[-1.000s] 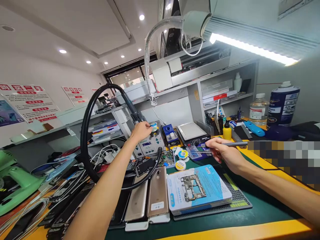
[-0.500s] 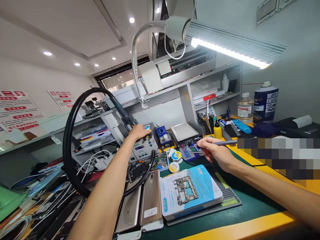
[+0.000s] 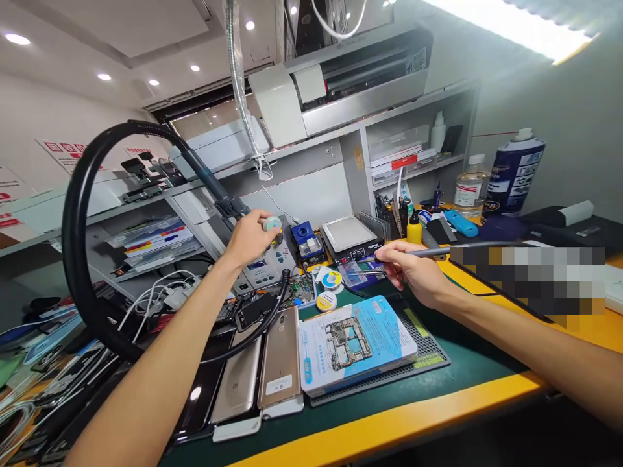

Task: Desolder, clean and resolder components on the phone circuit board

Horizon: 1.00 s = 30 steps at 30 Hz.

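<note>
My left hand (image 3: 250, 239) is closed around a small round tub (image 3: 272, 225) with a pale green lid, above the grey hot-air station (image 3: 267, 269). Behind it stands the station's handpiece (image 3: 228, 204) on its thick black hose. In my right hand (image 3: 402, 266) is a soldering iron (image 3: 413, 253), its grey handle lying across the fingers and its cable running right. Thin metal tips like tweezers (image 3: 363, 273) stick out below that hand. Below and between the hands, a blue and white box (image 3: 357, 340) with a circuit-board picture lies on a black perforated mat (image 3: 428, 357).
Two gold phone shells (image 3: 280, 357) lie left of the box. Solder reels (image 3: 327, 300) and a tray of circuit boards (image 3: 304, 292) sit behind. Farther back are a blue iron stand (image 3: 306, 243), a heating plate (image 3: 350, 237) and a yellow bottle (image 3: 413, 230). The black hose (image 3: 73, 259) loops at left.
My left hand has drawn back a little with the round tub, whose lid now shows clearly. My right hand keeps its hold on the soldering iron. The whole view has shifted.
</note>
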Motion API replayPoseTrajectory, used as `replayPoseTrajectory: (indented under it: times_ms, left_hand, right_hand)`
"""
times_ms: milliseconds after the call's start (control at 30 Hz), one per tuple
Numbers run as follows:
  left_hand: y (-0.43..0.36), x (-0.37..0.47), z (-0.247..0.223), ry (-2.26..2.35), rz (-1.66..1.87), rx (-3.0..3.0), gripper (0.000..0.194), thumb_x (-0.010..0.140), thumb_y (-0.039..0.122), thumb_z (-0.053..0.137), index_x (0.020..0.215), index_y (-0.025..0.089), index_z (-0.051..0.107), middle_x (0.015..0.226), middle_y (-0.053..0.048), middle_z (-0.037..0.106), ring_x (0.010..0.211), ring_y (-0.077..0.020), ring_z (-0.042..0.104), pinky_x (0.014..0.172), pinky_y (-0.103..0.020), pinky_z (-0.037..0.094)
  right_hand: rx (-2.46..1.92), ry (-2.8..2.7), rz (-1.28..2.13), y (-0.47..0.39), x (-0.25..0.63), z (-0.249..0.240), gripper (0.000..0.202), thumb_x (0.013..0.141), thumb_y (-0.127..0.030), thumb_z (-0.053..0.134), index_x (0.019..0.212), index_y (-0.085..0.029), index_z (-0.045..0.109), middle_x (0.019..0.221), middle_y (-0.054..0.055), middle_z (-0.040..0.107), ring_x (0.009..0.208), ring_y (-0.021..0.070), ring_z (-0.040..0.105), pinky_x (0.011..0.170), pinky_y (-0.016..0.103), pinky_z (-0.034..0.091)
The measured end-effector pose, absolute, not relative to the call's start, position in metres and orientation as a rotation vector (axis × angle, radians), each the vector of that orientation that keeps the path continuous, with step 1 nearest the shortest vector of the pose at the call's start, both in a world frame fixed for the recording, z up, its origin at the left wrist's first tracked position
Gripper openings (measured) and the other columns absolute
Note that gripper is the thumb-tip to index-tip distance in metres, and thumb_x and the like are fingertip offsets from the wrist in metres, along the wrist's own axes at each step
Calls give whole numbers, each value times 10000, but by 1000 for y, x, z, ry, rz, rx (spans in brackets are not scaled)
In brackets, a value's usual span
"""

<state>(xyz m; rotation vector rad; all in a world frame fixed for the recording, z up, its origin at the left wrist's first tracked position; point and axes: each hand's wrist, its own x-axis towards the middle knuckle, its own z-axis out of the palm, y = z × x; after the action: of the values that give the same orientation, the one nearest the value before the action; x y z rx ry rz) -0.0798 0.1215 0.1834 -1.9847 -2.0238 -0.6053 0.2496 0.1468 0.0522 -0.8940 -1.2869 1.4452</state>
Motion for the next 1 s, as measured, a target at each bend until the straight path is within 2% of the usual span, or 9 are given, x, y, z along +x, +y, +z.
replayPoseTrajectory:
  times_ms: [67, 167, 300, 400, 567, 633, 767, 900, 1000]
  left_hand:
    - [83, -61, 159, -1786, -631, -2132, 327, 1059, 409, 702, 1285, 174, 677, 1202, -66, 731, 980, -198, 739, 847, -390, 656]
    - [26, -35, 116, -1355, -542, -2375, 205, 1056, 338, 707, 1185, 178, 706, 1151, -51, 733, 997, -191, 732, 842, -371, 652]
    - [-9, -17, 79, -1069, -474, -2413, 178, 1046, 193, 683, 1223, 176, 683, 1196, -59, 724, 963, -172, 724, 752, -299, 639]
    - [-8, -17, 71, -1056, -478, -2373, 214, 1043, 114, 621, 1244, 171, 668, 1233, -73, 718, 982, -182, 721, 753, -303, 637]
    - [-4, -24, 66, -1098, -537, -2378, 306, 1004, 17, 551, 1247, 149, 684, 1253, -139, 743, 1013, -248, 735, 744, -345, 637]
    - [-6, -26, 64, -1121, -557, -2379, 347, 983, -2, 567, 1273, 147, 685, 1272, -157, 750, 1024, -268, 743, 764, -364, 639]
    - [-10, -26, 62, -1141, -544, -2416, 374, 973, 11, 549, 1282, 172, 687, 1219, -141, 772, 951, -270, 759, 700, -370, 639]
    - [-13, -27, 59, -1175, -552, -2437, 413, 952, 17, 542, 1297, 190, 689, 1199, -156, 758, 917, -267, 757, 608, -349, 609]
    - [-16, -29, 52, -1190, -584, -2450, 429, 957, 41, 534, 1328, 196, 682, 1241, -168, 747, 960, -265, 752, 655, -355, 619]
  right_hand:
    - [-870, -1283, 1481, 143, 250, 54, 206, 1077, -361, 715, 1117, -159, 707, 912, -9, 707, 624, 106, 633, 533, 231, 552]
    - [-842, -1288, 1574, 134, 249, 56, 207, 1084, -362, 707, 1061, -157, 698, 807, -45, 656, 523, 73, 546, 445, 189, 463]
    - [-833, -1308, 1725, 122, 244, 59, 242, 1098, -384, 686, 1018, -156, 692, 722, -71, 623, 453, 57, 499, 391, 171, 409]
    - [-830, -1321, 1801, 115, 242, 64, 261, 1068, -390, 714, 946, -161, 681, 680, -69, 649, 421, 64, 532, 363, 169, 408]
    - [-839, -1296, 1794, 107, 241, 67, 340, 736, -421, 920, 738, -192, 668, 542, -43, 646, 348, 106, 553, 300, 193, 405]
    - [-870, -1292, 1765, 105, 240, 66, 295, 670, -373, 929, 713, -193, 699, 481, -61, 586, 329, 97, 512, 290, 181, 379]
    - [-963, -1281, 1737, 104, 238, 63, 213, 631, -287, 903, 750, -193, 754, 459, -73, 550, 323, 82, 454, 278, 167, 337]
    - [-1021, -1267, 1757, 102, 237, 63, 211, 662, -320, 894, 783, -203, 767, 444, -76, 532, 309, 90, 457, 273, 170, 332]
    - [-1062, -1252, 1772, 103, 236, 65, 224, 626, -326, 881, 785, -215, 770, 412, -72, 522, 280, 104, 440, 256, 186, 308]
